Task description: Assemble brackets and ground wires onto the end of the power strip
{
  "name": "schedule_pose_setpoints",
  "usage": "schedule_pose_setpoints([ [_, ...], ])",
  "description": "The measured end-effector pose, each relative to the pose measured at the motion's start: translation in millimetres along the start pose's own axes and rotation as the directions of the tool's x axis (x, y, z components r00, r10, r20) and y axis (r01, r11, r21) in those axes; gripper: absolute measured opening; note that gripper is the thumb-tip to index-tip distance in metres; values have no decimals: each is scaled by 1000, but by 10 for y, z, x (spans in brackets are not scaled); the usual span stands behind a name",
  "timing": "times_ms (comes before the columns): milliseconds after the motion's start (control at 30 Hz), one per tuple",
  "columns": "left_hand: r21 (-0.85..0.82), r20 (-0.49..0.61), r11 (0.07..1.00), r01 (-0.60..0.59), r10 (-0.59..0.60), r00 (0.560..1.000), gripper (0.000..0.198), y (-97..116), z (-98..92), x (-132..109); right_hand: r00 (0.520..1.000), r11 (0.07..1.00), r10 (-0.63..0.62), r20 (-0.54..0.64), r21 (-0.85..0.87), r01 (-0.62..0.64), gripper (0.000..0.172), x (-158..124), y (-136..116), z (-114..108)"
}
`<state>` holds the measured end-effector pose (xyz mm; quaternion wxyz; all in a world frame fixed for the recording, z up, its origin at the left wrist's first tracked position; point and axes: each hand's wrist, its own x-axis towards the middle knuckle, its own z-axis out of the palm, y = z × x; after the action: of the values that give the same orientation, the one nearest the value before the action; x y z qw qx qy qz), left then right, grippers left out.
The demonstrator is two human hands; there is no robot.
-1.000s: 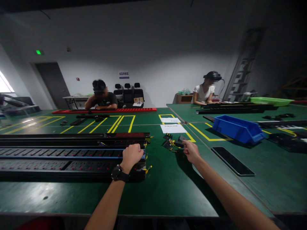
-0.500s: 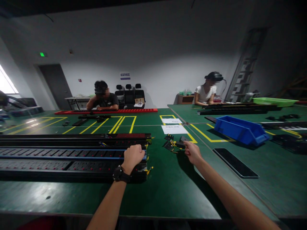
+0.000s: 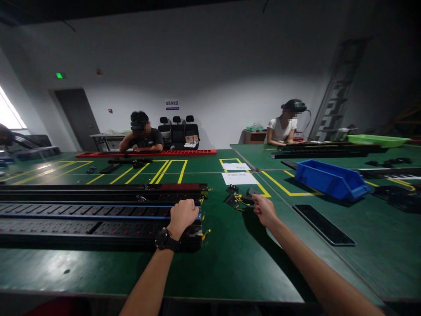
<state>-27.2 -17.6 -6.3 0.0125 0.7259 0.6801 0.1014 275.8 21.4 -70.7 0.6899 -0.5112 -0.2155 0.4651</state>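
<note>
My left hand [image 3: 184, 216], closed with the fingers curled under, rests over the right end of a long black power strip with blue edges [image 3: 131, 213]. Whether it grips anything is hidden. A similar power strip [image 3: 125, 229] lies nearer me, with yellow-tipped wires [image 3: 205, 235] sticking out at its end. To the right, my right hand [image 3: 265, 208] is closed beside a small pile of black parts with yellow wires [image 3: 233, 201]. Its fingertips meet a dark block [image 3: 247, 199] at the pile's edge; what they hold, if anything, I cannot make out.
A blue bin [image 3: 329, 180] and a dark flat phone-like slab [image 3: 324, 224] lie on the right. White paper labels [image 3: 240, 178] and yellow tape lines mark the green table [image 3: 243, 263]. Two people [image 3: 144, 136] sit across it, one behind black rails [image 3: 315, 151].
</note>
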Motion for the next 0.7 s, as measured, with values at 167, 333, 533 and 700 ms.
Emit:
schedule_pose_setpoints([
  [167, 2, -2, 1000, -2, 2, 1000, 22, -7, 12, 7, 1000, 1000, 4, 5, -10, -4, 19, 2, 0, 0],
  [333, 0, -5, 1000, -2, 2, 1000, 21, -10, 11, 8, 1000, 1000, 7, 2, -22, -7, 19, 1, -1, 3],
  [533, 0, 4, 1000, -16, 16, 1000, 21, -10, 1, 2, 1000, 1000, 16, 8, -23, -16, 24, -7, -12, 1],
  [700, 10, 27, 1000, -3, 3, 1000, 22, 9, -31, -11, 1000, 1000, -11, 18, -25, 11, 27, -9, -5, -6],
])
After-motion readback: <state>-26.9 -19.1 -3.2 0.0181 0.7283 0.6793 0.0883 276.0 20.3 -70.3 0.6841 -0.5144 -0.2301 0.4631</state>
